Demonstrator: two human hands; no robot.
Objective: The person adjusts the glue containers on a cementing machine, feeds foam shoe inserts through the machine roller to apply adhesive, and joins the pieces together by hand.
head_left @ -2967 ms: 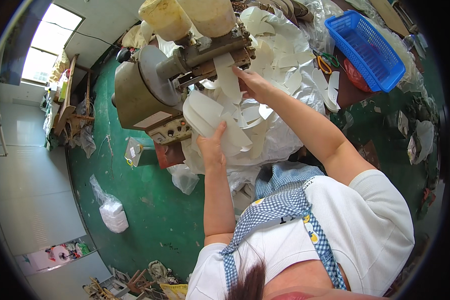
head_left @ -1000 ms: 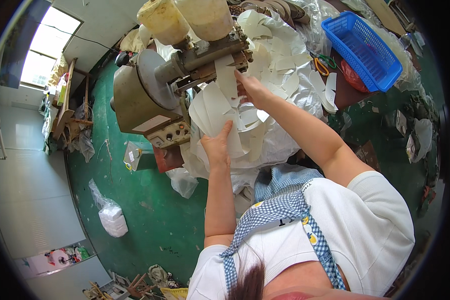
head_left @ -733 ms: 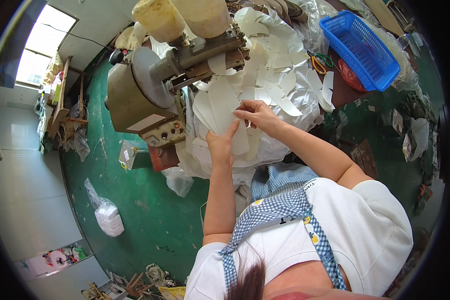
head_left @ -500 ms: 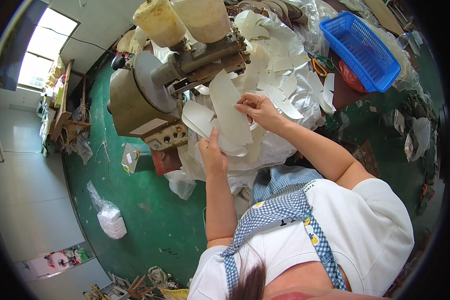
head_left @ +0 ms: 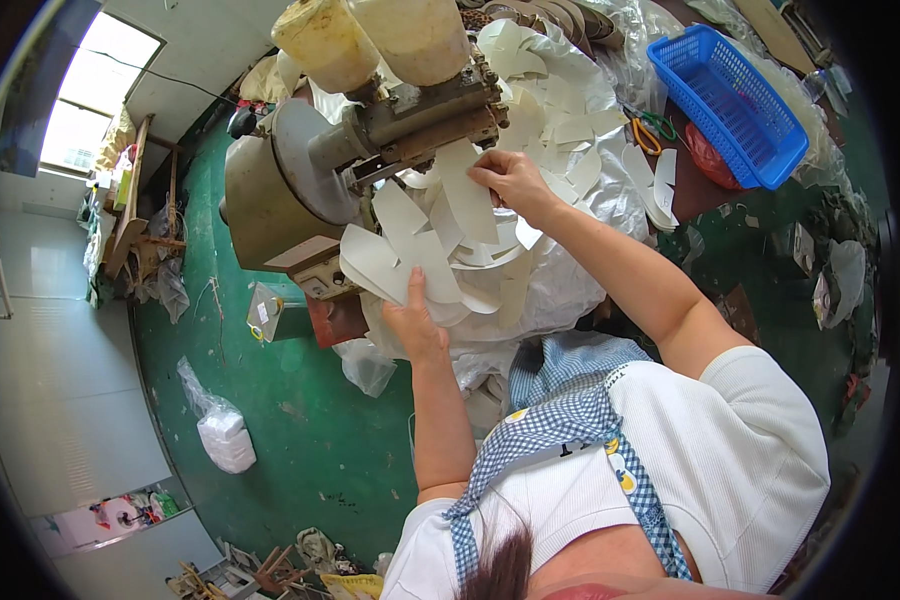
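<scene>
My left hand point(head_left: 417, 322) holds a few overlapping white cut pieces point(head_left: 390, 268), its thumb on top and its other fingers hidden beneath them. Between the fingertips of my right hand point(head_left: 515, 188) is the edge of another white piece point(head_left: 462, 192), whose far end is just under the head of an olive-green machine point(head_left: 410, 130). More loose white pieces point(head_left: 560, 130) lie heaped on a white plastic sheet point(head_left: 560, 285) behind and around both hands. Two cloudy yellowish containers point(head_left: 410, 40) sit on top of the machine.
At the right stands a blue plastic basket point(head_left: 730, 110), with orange-handled scissors point(head_left: 646, 138) near it. A small stack of white pieces point(head_left: 652, 185) lies at the sheet's right edge. On the green floor rests a wrapped white bundle point(head_left: 226, 440). The machine's control panel point(head_left: 330, 278) faces me.
My left hand has shifted left and nearer to me with its pieces, which are now fanned apart. My right hand has moved slightly farther away, bringing its piece closer under the machine head.
</scene>
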